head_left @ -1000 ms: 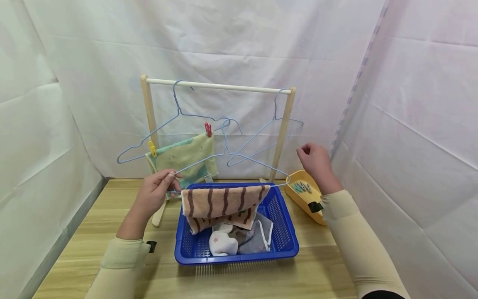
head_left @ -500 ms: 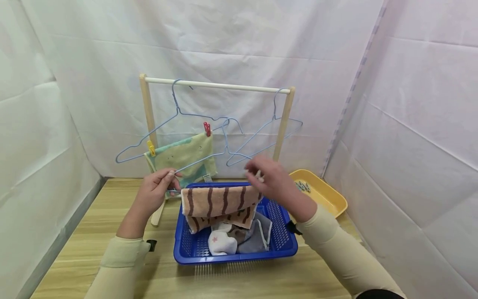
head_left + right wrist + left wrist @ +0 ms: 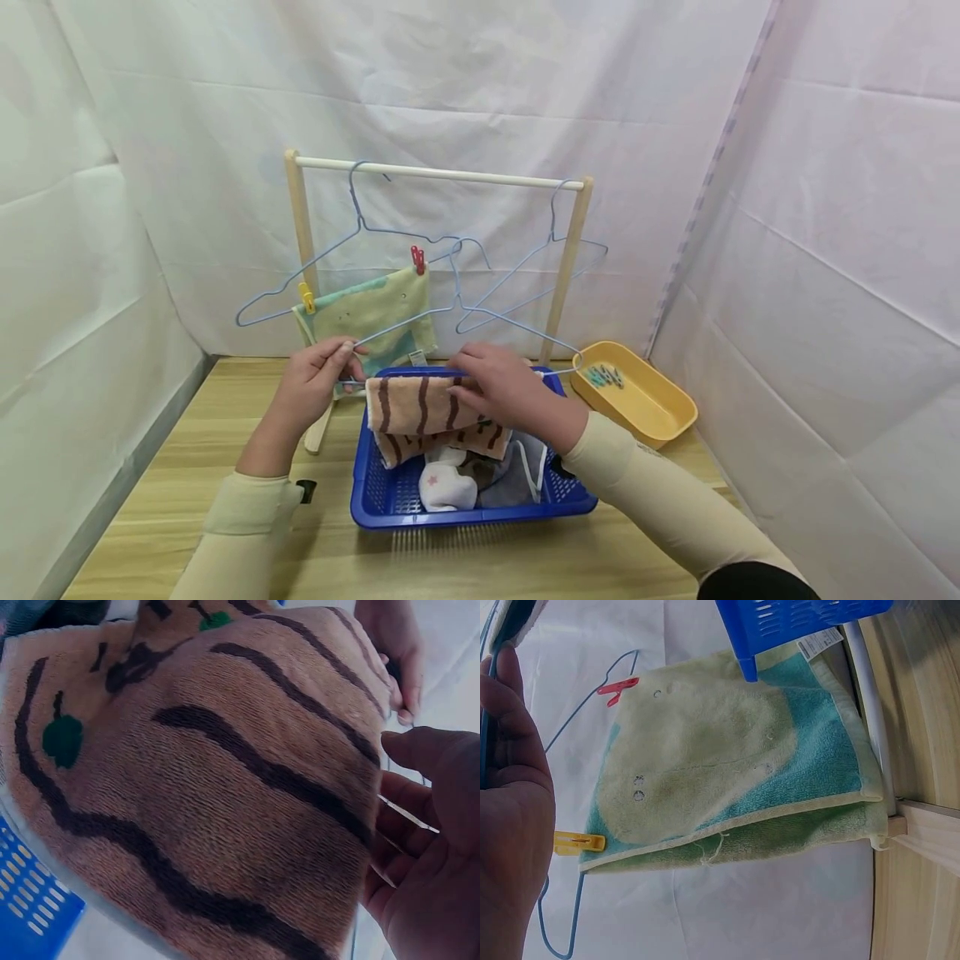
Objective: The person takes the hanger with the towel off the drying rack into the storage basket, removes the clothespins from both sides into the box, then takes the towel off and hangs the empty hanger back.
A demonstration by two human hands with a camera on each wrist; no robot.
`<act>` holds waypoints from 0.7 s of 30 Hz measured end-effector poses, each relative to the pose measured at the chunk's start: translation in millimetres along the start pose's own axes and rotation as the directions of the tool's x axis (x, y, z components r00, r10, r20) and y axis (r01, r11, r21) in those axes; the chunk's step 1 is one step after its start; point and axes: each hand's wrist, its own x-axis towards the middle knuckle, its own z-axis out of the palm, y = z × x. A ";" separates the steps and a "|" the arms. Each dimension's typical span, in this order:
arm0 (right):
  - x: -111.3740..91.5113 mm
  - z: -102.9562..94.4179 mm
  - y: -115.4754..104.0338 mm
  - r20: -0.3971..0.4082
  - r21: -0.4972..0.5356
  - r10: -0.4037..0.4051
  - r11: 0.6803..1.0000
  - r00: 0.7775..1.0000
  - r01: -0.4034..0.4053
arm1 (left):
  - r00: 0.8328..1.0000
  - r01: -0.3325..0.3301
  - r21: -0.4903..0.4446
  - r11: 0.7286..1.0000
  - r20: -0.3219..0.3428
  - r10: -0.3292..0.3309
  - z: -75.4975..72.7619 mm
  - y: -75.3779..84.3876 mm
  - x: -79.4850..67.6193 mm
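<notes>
My left hand (image 3: 318,375) grips the left corner of a blue wire hanger (image 3: 517,323). A tan towel with wavy brown stripes (image 3: 416,406) is draped over the hanger's bottom bar, above a blue basket (image 3: 472,522). My right hand (image 3: 510,392) is at the towel's upper edge. The right wrist view shows its thumb (image 3: 424,750) apart from the fingers, which reach behind the striped towel (image 3: 225,802). Inside the basket lie a white cloth with a pink star (image 3: 447,487) and a grey cloth (image 3: 517,479).
Behind, a wooden rack (image 3: 450,174) carries two more blue hangers. A green and teal towel (image 3: 705,750) hangs on the left one with a yellow clothespin (image 3: 577,842) and a red clothespin (image 3: 619,688). A yellow tray (image 3: 652,404) holds several clothespins (image 3: 604,376) at right.
My right hand has moved left from above the yellow tray, across the hanger's right side, to the striped towel's upper edge. My left hand keeps its hold on the hanger.
</notes>
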 end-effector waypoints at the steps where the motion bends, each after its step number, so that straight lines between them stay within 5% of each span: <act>1: 0.4 1.8 0.3 0.006 0.001 0.001 1.000 1.000 -0.001 | 1.000 -0.003 0.003 1.000 -0.001 0.003 0.2 0.0 0.2; 21: 3.1 10.4 1.9 0.017 0.066 0.015 0.998 1.000 -0.016 | 1.000 -0.001 -0.004 1.000 0.000 0.001 0.5 -1.2 -0.7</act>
